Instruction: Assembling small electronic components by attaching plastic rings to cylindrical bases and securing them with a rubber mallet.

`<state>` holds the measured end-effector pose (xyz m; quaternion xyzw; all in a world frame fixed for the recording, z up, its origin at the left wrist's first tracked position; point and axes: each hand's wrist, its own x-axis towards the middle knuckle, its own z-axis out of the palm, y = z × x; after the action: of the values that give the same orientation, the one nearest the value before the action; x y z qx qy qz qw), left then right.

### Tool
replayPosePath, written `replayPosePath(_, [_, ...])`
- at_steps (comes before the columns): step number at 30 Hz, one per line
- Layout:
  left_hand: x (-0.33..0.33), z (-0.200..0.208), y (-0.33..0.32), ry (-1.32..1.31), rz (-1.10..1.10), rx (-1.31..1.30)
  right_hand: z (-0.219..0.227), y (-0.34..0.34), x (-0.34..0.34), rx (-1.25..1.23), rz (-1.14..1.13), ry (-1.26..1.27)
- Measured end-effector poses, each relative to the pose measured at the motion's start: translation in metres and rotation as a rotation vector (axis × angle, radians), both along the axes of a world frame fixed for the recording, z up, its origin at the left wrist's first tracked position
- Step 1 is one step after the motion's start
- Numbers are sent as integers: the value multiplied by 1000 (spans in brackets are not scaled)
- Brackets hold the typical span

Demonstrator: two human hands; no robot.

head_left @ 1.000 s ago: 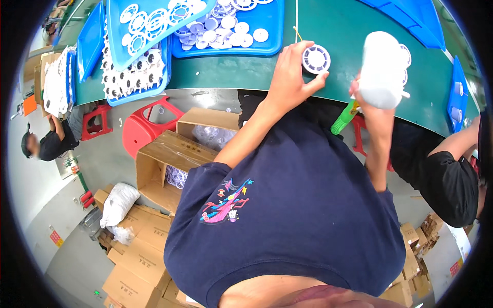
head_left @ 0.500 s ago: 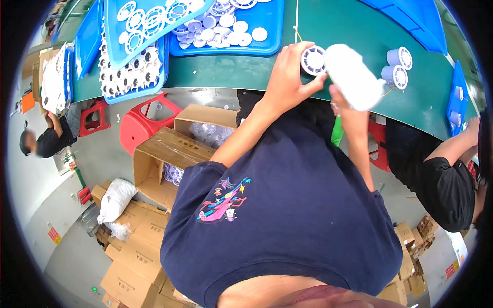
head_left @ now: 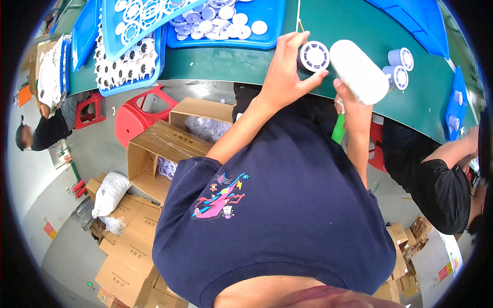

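Observation:
My left hand [head_left: 286, 72] curls its fingers and thumb around a small pale cylindrical part with a slotted round face [head_left: 314, 56], on the green table. Just right of it, my right hand [head_left: 355, 105] is closed at the lower end of a white, rounded, bottle-like body [head_left: 359, 72], which is tilted. A bright green handle [head_left: 338, 128] sticks out below the right thumb; how it joins the white body is hidden. Two more pale slotted cylinders [head_left: 398, 76] lie to the right of the white body, close to its end.
Blue trays hold white discs [head_left: 259, 27], slotted rings [head_left: 132, 32] and white parts with black centres [head_left: 123, 65]. Another blue tray [head_left: 413, 23] lies far right. Cartons [head_left: 167, 136] and a red stool [head_left: 131, 123] stand left of me. A co-worker's arm [head_left: 452, 149] is at right.
The white body has shifted slightly right and down, away from the slotted part, leaving a wider gap. My left hand keeps its grasp. The whole view has shifted a little.

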<state>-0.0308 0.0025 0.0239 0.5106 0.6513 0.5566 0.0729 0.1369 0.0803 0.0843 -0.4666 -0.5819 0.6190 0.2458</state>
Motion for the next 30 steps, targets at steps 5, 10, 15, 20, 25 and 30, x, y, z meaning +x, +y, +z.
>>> replayPosePath(5, [-4,2,-1,-53,-45,-24,20,-5,5,46,-64,103])
replayPosePath(10, [-2,0,-1,-52,-78,3,-36,7,4,195,168,12])
replayPosePath(15, [-1,1,-1,-87,-17,0,17,4,-2,-4,5,198])
replayPosePath(20, [-2,3,-4,-10,-78,-48,-25,1,8,410,84,-36])
replayPosePath(25, [0,0,-2,-4,-44,-37,3,6,-7,50,110,-5])
replayPosePath(30, [-1,7,-5,22,-71,-50,14,1,1,177,38,148])
